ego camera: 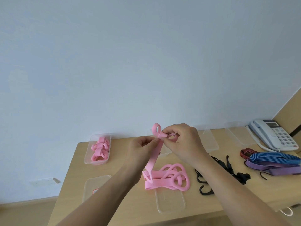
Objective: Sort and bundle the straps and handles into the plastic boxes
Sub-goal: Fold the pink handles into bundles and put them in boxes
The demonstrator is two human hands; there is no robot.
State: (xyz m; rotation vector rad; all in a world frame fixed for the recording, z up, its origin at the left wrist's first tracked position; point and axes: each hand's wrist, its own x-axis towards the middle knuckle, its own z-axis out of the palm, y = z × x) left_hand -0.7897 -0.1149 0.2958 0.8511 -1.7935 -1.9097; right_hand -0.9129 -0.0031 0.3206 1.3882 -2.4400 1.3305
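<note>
Both hands hold one pink strap [154,154] above the table. My left hand [141,147] pinches the flat band just below its folded top. My right hand [182,141] grips the looped, folded part at the top. The strap's tail hangs down to a pile of loose pink straps [169,178] on the wooden table [123,163]. A clear plastic box [97,150] at the back left holds several bundled pink straps.
Empty clear boxes sit at the front left [96,185], front centre [171,201] and along the back right [237,132]. Black hooked straps [228,173] lie to the right, then blue, purple and red cords [273,162]. A desk telephone [273,134] stands far right.
</note>
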